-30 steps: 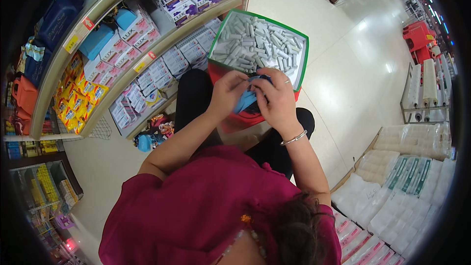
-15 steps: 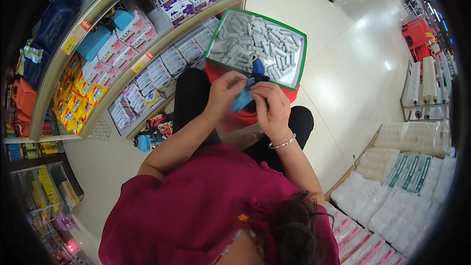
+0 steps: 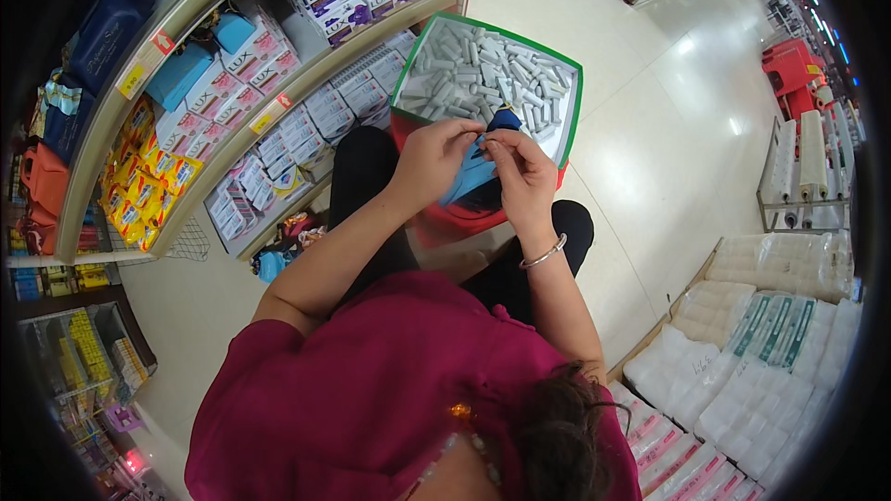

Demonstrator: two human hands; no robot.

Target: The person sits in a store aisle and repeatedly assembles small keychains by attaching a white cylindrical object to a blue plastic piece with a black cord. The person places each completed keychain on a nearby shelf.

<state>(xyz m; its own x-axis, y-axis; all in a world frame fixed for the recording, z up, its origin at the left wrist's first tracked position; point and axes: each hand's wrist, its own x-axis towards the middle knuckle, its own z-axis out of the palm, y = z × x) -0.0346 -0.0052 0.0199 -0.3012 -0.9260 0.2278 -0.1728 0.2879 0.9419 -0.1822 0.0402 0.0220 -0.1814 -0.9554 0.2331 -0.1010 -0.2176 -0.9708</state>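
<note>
Close together over the near edge of a green-rimmed box (image 3: pixel 577 97), my two hands work at a small light-blue item (image 3: pixel 469 176), perhaps a bag. My left hand (image 3: pixel 438 160) pinches at its top edge from the left. From the right, the thumb and fingers of my right hand (image 3: pixel 522 174) are pinched at the same top edge, nearly touching the left fingertips. Part of the item is hidden behind my fingers. A dark-blue piece (image 3: pixel 504 120) lies just beyond my right fingers. Small whitish cylinders (image 3: pixel 492 70) lie heaped in the box.
Curved shelves on the left carry soap boxes (image 3: pixel 237 83), yellow packets (image 3: pixel 139 186) and blue bags (image 3: pixel 181 74). White wrapped packs (image 3: pixel 752 390) are stacked at the lower right. A rack of rolls (image 3: pixel 807 167) and red items (image 3: pixel 789 74) stand at the far right.
My hands have drawn closer at the light-blue item's top edge. My right hand has turned, its fingers now pinched upward. The light-blue item has shifted slightly.
</note>
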